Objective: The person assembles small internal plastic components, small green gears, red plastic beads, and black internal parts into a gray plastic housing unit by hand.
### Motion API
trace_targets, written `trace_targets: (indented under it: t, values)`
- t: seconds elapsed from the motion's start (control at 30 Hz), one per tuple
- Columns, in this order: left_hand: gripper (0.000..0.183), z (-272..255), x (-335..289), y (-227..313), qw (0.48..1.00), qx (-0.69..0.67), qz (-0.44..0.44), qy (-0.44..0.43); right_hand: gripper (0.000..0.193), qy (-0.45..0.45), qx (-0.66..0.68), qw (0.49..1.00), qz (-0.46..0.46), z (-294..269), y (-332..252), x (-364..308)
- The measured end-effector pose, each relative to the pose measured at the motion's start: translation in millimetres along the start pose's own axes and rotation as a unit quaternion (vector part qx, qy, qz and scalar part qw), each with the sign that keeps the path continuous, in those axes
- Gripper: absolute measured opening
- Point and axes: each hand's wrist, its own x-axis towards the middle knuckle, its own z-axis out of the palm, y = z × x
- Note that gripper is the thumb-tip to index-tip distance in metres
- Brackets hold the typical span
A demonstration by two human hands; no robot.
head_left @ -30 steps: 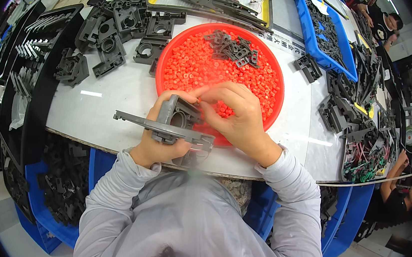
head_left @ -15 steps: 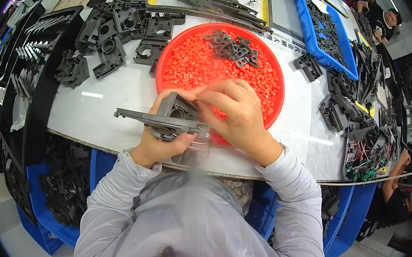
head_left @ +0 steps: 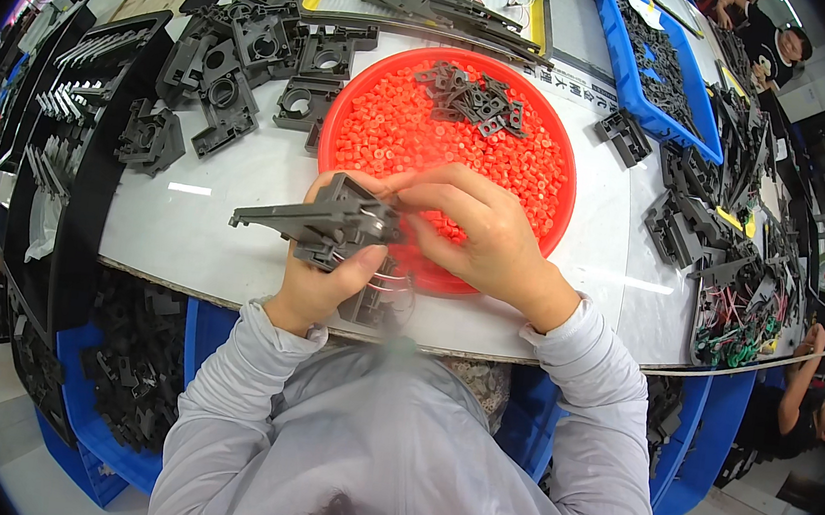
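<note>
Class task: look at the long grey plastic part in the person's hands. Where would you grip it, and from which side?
Grip the grey plastic part at its chunky block end, from below, as the left hand does. The thin arm tapering leftward looks a poorer hold, and the right hand occupies the right end.

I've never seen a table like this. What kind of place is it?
Probably a factory assembly bench. A round red tray holds small red pieces, piles of grey plastic parts cover the table, and blue bins hold more.
</note>
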Motion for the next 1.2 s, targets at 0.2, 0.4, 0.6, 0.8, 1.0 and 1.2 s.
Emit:
trace_targets:
  t: [0.2, 0.4, 0.6, 0.8, 1.0, 1.2]
  values:
    - [0.050, 2, 1, 1, 1.000, -0.029, -0.009, 0.006, 0.024, -0.014, 0.000, 1.000, -0.006, -3, 6, -3]
    - [0.051, -4, -3, -4, 0.999, 0.029, 0.006, -0.023, 0.021, -0.014, 0.017, 1.000, -0.006, -5, 5, -2]
    - [0.053, -1, -4, 0, 0.997, -0.003, 0.055, -0.044, 0.023, -0.001, 0.055, 0.998, 0.035, -7, 1, -1]
    - [0.054, 0, 0, 3, 0.991, 0.041, 0.092, -0.085, 0.027, 0.015, 0.164, 0.980, 0.111, -8, -2, -5]
    - [0.052, 0, 1, 3, 0.984, 0.085, 0.122, -0.101, 0.013, -0.061, 0.024, 0.993, 0.095, -48, 6, -6]
    - [0.053, 0, 0, -1, 0.989, 0.060, 0.106, -0.088, 0.008, -0.156, -0.119, 0.974, 0.111, -54, 0, -30]
